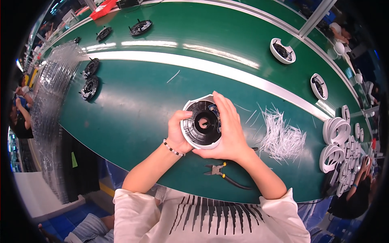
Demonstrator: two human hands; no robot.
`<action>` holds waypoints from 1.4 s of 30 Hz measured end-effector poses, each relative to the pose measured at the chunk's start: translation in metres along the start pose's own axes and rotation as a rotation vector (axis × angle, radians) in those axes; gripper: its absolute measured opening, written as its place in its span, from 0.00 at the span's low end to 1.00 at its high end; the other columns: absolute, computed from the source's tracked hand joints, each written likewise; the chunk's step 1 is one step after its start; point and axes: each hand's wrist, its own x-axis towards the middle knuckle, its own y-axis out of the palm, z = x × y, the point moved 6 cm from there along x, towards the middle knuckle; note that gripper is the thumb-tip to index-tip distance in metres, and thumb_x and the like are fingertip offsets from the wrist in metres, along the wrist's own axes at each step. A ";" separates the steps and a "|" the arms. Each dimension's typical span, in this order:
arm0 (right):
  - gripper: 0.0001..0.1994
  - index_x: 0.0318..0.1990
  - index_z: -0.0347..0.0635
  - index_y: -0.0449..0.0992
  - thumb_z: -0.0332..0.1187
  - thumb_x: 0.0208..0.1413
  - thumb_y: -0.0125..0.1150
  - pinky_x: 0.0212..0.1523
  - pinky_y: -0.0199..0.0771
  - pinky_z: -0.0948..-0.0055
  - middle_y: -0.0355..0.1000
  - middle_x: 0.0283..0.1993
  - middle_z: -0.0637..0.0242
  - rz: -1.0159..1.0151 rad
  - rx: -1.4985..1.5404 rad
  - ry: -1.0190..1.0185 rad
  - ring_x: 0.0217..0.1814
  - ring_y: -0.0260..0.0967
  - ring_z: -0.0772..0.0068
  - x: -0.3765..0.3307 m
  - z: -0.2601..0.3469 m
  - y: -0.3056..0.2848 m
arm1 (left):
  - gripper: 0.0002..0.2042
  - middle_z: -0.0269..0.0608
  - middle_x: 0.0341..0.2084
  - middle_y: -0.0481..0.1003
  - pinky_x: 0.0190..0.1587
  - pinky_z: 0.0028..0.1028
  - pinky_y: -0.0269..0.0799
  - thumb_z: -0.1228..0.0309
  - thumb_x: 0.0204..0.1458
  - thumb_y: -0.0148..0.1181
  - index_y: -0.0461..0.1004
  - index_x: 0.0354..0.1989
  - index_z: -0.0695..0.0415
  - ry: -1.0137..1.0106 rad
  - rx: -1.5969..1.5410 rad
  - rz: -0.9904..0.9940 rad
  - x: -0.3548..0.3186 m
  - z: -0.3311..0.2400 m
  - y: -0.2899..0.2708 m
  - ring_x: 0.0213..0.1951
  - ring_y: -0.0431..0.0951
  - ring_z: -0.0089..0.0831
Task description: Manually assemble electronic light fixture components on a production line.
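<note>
While holding a round white housing (194,133) above the green table (133,97), clasps it from both sides, with its black, ribbed inner face turned up to view. With the left hand (178,131), grasps the left rim, with the thumb over the edge; wears a beaded bracelet (172,149) on that wrist. With the right hand (229,131), wraps the right side, with fingers along the far right edge, beside a blue circuit board (213,108), and with the thumb at the near edge. So has the housing lying squarely between the palms. Just nearer than the hands, has black-handled pliers (218,170) lying with jaws parted, partly under the right forearm (265,174). To the right, has a loose heap of white strips (283,137) and, farther right, stacked white rings (338,130). To the left, has two black round parts (90,87) side by side, and beyond them clear plastic sheeting (50,93). On the far green strip (227,38), has two black assemblies (141,27) at left and two white-shelled pieces (283,51) at right.
</note>
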 end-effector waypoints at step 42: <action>0.22 0.39 0.39 0.69 0.28 0.29 0.65 0.47 0.61 0.67 0.66 0.45 0.60 -0.731 -0.527 0.087 0.47 0.61 0.59 -0.140 -0.021 -0.206 | 0.22 0.41 0.42 0.67 0.23 0.23 0.75 0.59 0.52 0.38 0.52 0.54 0.54 0.081 0.825 0.007 0.140 -0.026 0.048 0.33 0.74 0.30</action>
